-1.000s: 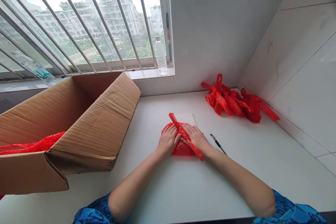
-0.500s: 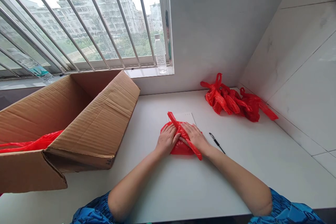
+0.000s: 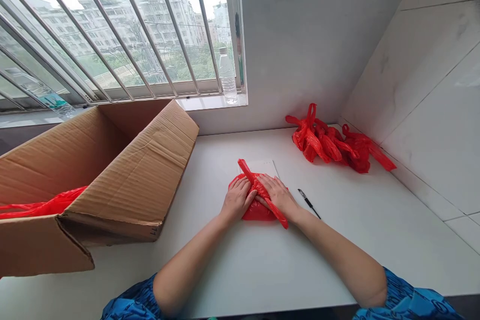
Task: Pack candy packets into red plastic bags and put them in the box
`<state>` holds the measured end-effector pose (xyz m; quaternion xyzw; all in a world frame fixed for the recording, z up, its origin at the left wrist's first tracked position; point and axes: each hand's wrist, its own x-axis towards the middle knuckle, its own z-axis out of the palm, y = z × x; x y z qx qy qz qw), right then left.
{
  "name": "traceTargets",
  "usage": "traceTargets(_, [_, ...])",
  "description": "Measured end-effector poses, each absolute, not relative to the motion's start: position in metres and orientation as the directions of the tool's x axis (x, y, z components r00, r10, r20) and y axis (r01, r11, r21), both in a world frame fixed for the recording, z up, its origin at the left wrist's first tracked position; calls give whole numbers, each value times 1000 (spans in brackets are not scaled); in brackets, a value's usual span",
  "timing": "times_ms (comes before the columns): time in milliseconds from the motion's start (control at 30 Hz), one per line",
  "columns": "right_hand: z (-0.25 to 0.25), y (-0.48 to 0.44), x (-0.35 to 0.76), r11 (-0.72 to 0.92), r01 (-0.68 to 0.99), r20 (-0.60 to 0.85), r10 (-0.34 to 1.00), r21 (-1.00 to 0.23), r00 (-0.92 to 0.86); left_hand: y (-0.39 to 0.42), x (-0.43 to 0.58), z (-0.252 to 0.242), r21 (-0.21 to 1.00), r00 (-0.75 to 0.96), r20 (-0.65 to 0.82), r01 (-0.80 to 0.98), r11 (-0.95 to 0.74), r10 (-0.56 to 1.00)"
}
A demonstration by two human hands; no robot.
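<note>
A knotted red plastic bag (image 3: 258, 214) lies in front of me on the white tabletop. My left hand (image 3: 237, 199) rests flat on its left side, fingers extended. On the right side, my right hand (image 3: 278, 196) presses down with fingers laid out flat and its thumb near the left one. One handle end sticks up past my left fingers, and another trails toward me beneath my right hand. A white sheet (image 3: 264, 166) shows behind the bag, partly covered. To the right of my right hand is a black pen (image 3: 309, 203).
An open cardboard box (image 3: 138, 170) stands at the left with red plastic (image 3: 56, 203) inside. Several tied red bags (image 3: 333, 142) are heaped at the back right by the wall. A water bottle (image 3: 227, 77) stands on the sill; another bottle (image 3: 56, 100) lies behind the box.
Both hands stay on the red bag in the same pose. The whole view has shifted very slightly; nothing else has visibly moved.
</note>
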<state>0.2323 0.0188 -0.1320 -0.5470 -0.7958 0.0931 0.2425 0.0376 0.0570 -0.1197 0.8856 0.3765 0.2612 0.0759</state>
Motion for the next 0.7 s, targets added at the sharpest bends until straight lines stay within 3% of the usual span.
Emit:
traceTargets(500, [-142, 19, 234, 390, 825, 286, 913, -410, -290, 52, 38, -118, 315, 577, 385, 651, -690, 720])
traceTargets(700, [-143, 12, 236, 445, 780, 334, 887, -441, -317, 43, 37, -106, 239, 652, 275, 665, -708, 706])
